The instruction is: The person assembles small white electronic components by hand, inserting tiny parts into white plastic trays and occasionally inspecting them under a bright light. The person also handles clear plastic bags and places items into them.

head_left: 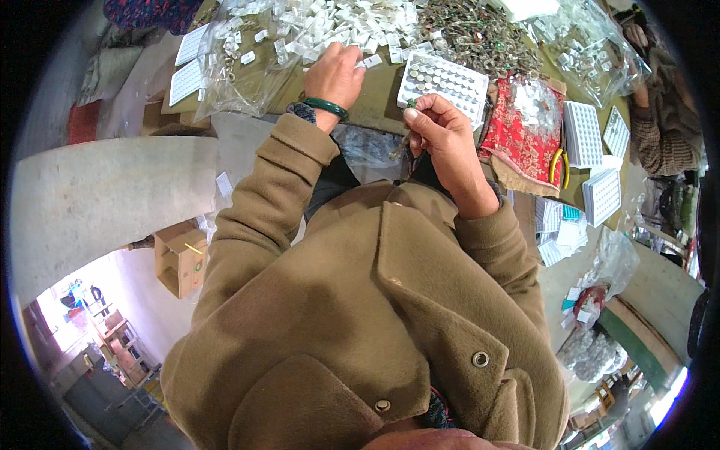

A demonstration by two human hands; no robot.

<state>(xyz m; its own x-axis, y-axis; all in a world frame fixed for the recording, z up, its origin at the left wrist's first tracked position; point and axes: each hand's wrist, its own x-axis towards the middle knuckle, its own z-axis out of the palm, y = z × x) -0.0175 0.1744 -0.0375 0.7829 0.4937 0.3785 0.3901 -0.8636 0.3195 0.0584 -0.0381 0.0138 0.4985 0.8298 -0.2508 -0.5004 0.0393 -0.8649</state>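
Observation:
At the near edge of a heap of small white plastic pieces (337,26), my left hand (335,76) reaches down with its fingers curled. Its fingertips are hidden, so what they grip does not show. A dark green bangle circles that wrist. My right hand (444,135) pinches a small corded piece, dark and greenish at its tip (410,103), between thumb and fingers; part of it hangs below the hand. Just beyond the right hand lies a white tray (480,73) with rows of round compartments, several silvery discs sitting in it. A tangled heap of dark corded pieces (480,34) spreads behind the tray.
Right of the tray, a red patterned cloth (517,139) bears clear plastic bits. Yellow-handled pliers (556,166) lie at its edge, near stacked white trays (583,135). Clear bags (240,82) flank the heaps. Another person's sleeve (664,146) shows at far right; a cardboard box (178,259) stands lower left.

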